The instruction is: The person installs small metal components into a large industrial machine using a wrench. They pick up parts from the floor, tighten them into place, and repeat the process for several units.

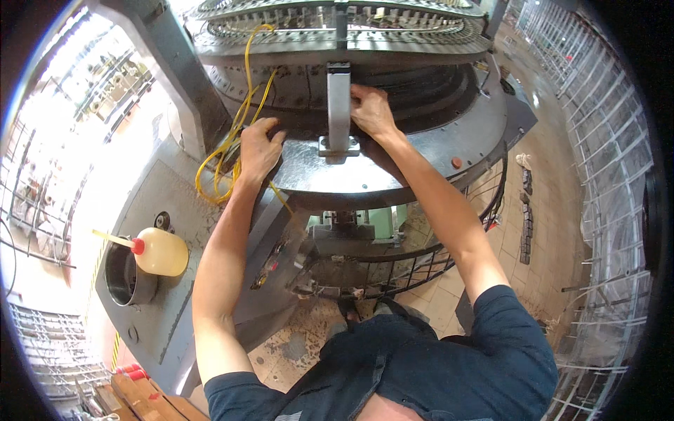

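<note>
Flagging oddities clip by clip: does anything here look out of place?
Possibly the yellow cord, hanging in loose, tangled loops beside the left hand rather than neatly routed. The tiled floor also shows a greyish patch low in view; spill or stain, I cannot tell.

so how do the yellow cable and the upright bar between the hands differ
The cable is thin and bends in loose loops; the upright bar is thick and straight. The cable is bright yellow, the bar silvery grey. Both are near a hand: left hand for the cable, right hand for the bar.
</note>
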The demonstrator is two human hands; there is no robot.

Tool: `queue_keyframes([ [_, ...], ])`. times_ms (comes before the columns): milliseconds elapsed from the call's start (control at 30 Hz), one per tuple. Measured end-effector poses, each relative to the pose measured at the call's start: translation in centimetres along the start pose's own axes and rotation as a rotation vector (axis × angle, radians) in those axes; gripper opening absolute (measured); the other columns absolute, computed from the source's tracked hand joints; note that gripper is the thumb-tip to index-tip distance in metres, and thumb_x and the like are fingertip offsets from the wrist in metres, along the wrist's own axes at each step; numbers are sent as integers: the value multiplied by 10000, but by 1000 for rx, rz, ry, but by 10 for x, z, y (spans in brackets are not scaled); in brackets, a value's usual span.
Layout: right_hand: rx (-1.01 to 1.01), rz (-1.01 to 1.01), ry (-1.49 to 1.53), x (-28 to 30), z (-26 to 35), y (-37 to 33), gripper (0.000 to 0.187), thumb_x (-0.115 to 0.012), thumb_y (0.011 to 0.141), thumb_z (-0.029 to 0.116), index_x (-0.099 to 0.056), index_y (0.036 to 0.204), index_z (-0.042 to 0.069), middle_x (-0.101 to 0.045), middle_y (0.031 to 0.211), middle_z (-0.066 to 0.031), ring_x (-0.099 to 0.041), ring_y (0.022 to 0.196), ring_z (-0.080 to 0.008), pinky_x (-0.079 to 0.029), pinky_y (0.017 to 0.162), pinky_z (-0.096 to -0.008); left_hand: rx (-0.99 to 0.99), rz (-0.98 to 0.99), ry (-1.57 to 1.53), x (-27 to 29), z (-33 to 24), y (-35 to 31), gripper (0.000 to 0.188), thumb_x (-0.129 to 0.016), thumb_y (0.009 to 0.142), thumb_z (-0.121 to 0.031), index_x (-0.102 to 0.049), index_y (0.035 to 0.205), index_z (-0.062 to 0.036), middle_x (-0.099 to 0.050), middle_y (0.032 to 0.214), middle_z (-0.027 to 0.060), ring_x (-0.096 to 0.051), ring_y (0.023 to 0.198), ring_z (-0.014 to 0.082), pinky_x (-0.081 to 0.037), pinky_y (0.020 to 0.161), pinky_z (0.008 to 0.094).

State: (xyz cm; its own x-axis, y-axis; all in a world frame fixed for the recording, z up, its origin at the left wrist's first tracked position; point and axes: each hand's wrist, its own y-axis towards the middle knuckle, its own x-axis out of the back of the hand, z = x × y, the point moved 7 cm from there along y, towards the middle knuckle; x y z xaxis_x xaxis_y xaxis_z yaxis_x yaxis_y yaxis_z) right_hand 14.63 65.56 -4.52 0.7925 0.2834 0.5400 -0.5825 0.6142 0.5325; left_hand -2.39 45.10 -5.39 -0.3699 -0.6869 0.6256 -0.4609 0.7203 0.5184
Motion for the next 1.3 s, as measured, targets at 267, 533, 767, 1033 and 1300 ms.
queue_keyframes([
  [267,194,-53,-205,43,32,-26,137,-713,885,73,-795,994,63,-771,913,-149,-757,860,-282,-600,779,-393,-88,-31,48,-1,1,-1,399,-788,860,-178,-721,1187,41,-738,1146,236,-725,1047,325,-545,935,368],
  [533,443,-253,-132,118,5,-162,86,-774,805,98,-692,825,84,-658,868,-78,-638,894,-277,-482,788,-415,-119,4,48,-3,6,-4,353,-723,953,-78,-688,1290,20,-748,1141,150,-697,997,194,-545,904,326],
  [767,-882,-495,-287,285,-360,-425,679,-774,900,372,-544,1420,1,-657,1307,-226,-658,1149,-324,-503,999,-423,76,-418,367,57,-92,-142,305,-719,963,-69,-733,1268,-59,-755,988,32,-632,828,100,-519,743,289],
  [1033,-823,-378,169,300,-605,-492,596,-879,814,112,-525,1281,3,-676,1017,-75,-651,815,-148,-561,759,-291,722,-251,62,-113,-164,-426,273,-771,889,-92,-748,1152,-20,-760,1002,71,-659,820,134,-549,743,311],
  [1300,-892,-309,89,313,-596,-504,328,-849,859,195,-653,1060,27,-672,830,-39,-632,719,-136,-495,621,-278,1231,167,-121,-199,-109,-695,403,-793,861,-111,-718,1247,-23,-766,979,154,-724,808,200,-580,694,340],
])
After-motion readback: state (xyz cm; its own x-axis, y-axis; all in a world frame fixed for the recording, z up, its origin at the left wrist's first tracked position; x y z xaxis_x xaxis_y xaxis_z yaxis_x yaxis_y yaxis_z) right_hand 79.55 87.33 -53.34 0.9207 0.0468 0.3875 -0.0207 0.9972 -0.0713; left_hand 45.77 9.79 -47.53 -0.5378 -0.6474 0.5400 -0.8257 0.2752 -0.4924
